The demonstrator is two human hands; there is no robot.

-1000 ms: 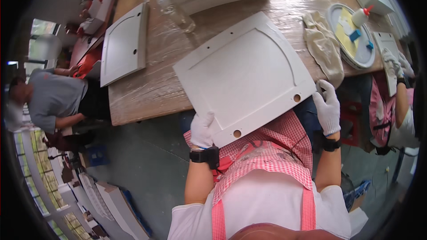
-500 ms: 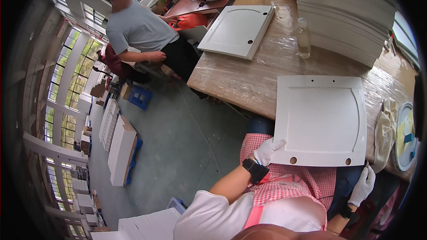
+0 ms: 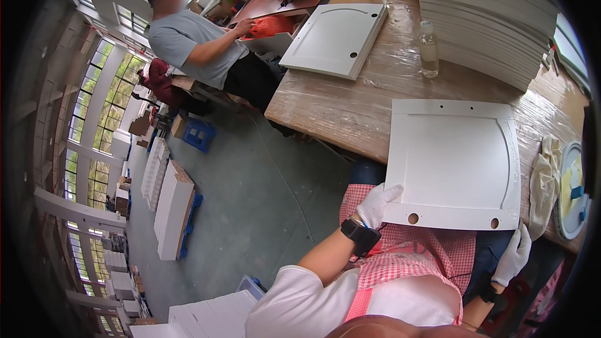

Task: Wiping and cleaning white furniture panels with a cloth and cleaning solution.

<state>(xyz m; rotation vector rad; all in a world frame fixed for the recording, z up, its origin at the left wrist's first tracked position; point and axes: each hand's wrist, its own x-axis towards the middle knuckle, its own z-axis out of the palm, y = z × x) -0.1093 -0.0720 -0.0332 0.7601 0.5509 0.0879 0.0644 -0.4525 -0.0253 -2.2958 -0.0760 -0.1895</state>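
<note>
A white door panel [image 3: 452, 163] with a routed frame, an arched right side and two larger holes along its near edge lies over the table's near edge and my lap. My left hand [image 3: 380, 205], in a white knitted glove, grips its near left corner with the thumb on top; the fingers underneath are hidden. Beside the near right corner is my right hand [image 3: 514, 255], also gloved. Its fingers are pressed together and point up at the panel's edge. Whatever they hold, if anything, does not show.
The table [image 3: 350, 109] is wrapped in clear film. On it are stacked door panels [image 3: 335, 40], a tall pile of white boards [image 3: 482, 19], a clear bottle [image 3: 429, 53], a cream cloth [image 3: 544, 178] and a round lid [image 3: 571, 213]. A person [image 3: 200, 50] stands at the far left.
The panel has slid slightly away from me and to the right. My right hand has moved up to its corner. The person at the far left has raised a hand toward the red bag.
</note>
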